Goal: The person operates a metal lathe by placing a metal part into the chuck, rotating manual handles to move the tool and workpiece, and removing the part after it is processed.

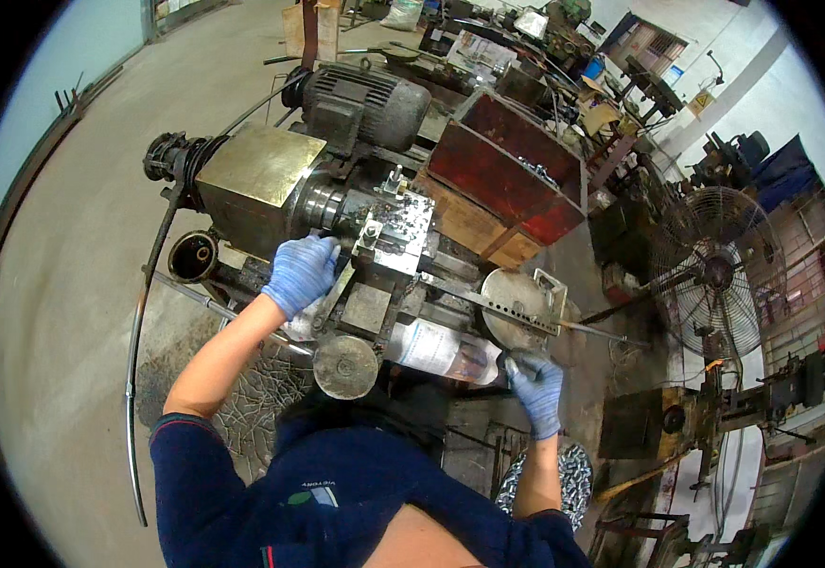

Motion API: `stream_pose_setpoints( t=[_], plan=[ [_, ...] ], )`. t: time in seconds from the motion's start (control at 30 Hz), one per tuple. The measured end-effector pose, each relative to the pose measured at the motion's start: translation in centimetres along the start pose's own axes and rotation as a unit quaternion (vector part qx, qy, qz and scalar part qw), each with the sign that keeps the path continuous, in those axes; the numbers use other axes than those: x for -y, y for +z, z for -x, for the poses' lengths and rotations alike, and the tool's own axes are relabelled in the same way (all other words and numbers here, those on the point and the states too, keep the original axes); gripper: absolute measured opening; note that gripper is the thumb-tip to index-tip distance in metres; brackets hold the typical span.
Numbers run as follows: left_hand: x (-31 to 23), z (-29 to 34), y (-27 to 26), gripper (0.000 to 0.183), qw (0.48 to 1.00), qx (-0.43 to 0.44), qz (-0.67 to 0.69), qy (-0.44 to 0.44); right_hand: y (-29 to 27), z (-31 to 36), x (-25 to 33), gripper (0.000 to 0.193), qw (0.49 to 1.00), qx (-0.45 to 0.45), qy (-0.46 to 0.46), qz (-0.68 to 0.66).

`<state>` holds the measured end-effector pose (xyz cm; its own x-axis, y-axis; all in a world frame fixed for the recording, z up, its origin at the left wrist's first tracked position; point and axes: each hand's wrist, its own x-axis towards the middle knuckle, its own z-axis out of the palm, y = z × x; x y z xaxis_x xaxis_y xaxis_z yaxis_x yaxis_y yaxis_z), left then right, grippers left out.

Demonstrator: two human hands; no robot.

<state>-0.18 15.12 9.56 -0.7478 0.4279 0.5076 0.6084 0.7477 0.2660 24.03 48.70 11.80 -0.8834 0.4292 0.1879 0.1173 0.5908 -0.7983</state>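
My left hand (304,275), in a blue knit glove, is at the front of a small lathe, just below its metal spindle nose (320,204). Its fingers are curled toward the gap beside the tool slide (403,232); what they hold, if anything, is hidden. To the right, my right hand (535,393), also gloved, is closed at the end of a printed sheet (446,350) lying along the machine's front. A small dark piece shows at its fingertips, too small to name. A round metal disc (346,366) sits between the hands, nearer to me.
Behind the slide stands a red open box (512,166) with small metal parts inside. An electric motor (365,104) is at the back. A perforated bar (488,303) crosses by a round plate (517,289). Metal parts fill a container (578,483) beside my right forearm; a fan (718,270) stands right.
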Motion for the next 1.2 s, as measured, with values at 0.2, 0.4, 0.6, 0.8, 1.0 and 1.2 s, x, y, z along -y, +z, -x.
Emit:
stream_pose_setpoints(
  t=[0.2,0.4,0.6,0.8,1.0,1.2],
  plan=[
    [1.3,0.3,-5.0,0.013,0.985,-0.166,0.044,0.033,-1.1,0.2,-1.6,0.02,1.0,-0.021,0.005,0.009],
    [6.2,-1.8,-7.7,0.016,0.966,-0.246,-0.078,-0.006,-3.8,1.8,-3.0,0.019,0.988,-0.091,0.031,0.123],
    [8.0,-1.3,-8.8,0.046,0.979,0.014,0.106,-0.176,-9.4,6.3,-10.0,0.043,0.955,-0.149,0.177,0.188],
    [6.8,5.6,-6.9,0.046,0.944,-0.077,0.161,-0.276,-15.7,16.4,-19.7,0.049,0.835,-0.226,0.446,0.229],
    [6.9,12.0,2.5,0.037,0.967,0.083,0.177,-0.166,-15.0,18.1,-24.5,0.063,0.841,0.019,0.433,0.324],
    [6.5,11.6,2.1,0.038,0.966,0.076,0.181,-0.166,-11.6,16.4,-28.6,0.06,0.836,0.171,0.367,0.371]
  ],
)
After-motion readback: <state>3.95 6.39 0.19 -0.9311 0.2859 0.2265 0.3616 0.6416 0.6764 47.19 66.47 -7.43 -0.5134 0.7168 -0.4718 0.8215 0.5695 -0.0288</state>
